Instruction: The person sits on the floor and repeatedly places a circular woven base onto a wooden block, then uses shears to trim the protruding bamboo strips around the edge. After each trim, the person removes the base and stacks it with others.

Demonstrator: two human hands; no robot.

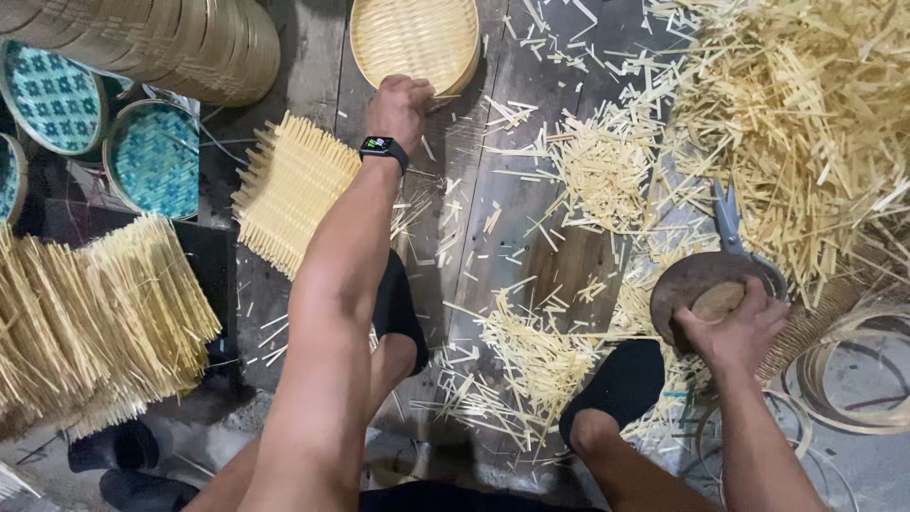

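A great heap of pale bamboo offcuts covers the dark plank floor at the right. Near the left forearm lies a square mat of woven bamboo strips. The left hand closes on the rim of 1 round woven bamboo tray at the top. The right hand clasps a dark round wooden block beside grey scissors.
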